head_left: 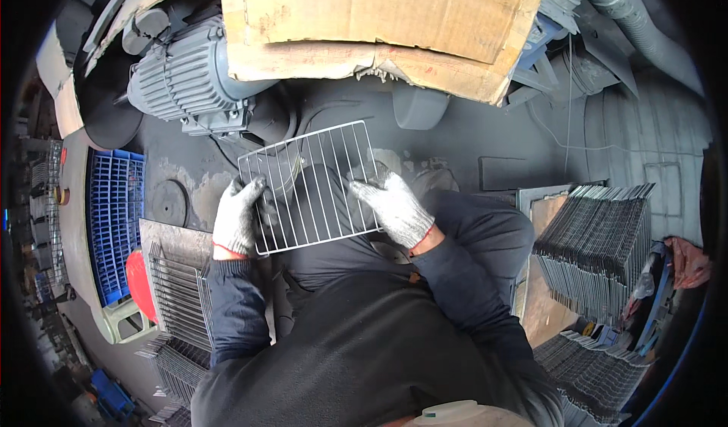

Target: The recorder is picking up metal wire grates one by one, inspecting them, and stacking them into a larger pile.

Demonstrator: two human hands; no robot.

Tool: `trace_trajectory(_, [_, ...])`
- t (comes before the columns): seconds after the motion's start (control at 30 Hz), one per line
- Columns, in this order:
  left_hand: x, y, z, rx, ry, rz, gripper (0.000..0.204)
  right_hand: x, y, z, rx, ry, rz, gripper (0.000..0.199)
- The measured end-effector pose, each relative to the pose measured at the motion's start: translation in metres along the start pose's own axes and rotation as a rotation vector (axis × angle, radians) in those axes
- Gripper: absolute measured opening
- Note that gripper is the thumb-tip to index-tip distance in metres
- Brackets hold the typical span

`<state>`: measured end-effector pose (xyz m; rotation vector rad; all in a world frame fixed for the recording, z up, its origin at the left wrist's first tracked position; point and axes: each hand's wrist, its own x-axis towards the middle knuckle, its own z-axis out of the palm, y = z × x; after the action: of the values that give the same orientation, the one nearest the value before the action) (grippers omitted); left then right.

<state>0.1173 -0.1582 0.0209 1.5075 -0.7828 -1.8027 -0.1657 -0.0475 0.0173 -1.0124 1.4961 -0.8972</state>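
A rectangular wire rack (pixel 322 233) of thin parallel rods hangs tilted above my lap, its right end higher than its left. My left hand (pixel 240 213), in a grey-white work glove with dark fingertips, grips its left edge. On the opposite edge my right hand (pixel 396 205), gloved alike, is closed with the thumb lying over the rods. The fingers behind the rack are partly hidden on both sides.
Stacks of similar racks stand at the right (pixel 595 252) and left (pixel 178 298). A blue plastic crate (pixel 117 222) sits far left, beside a red round object (pixel 139 284). Ahead are a grey electric motor (pixel 182 74) and a cardboard sheet (pixel 379 17); a duct (pixel 644 29) runs at upper right.
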Motion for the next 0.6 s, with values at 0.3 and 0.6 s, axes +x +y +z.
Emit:
trace_trajectory(0.3, [-0.017,-0.047,0.027,-0.024,-0.254,-0.126,0.029,-0.06,0.067,-0.025,0.689,0.068,0.258,0.022])
trace_trajectory(0.6, [-0.023,-0.043,0.044,0.007,-0.353,-0.103,0.028,-0.079,0.065,-0.03,0.654,0.168,0.159,0.021])
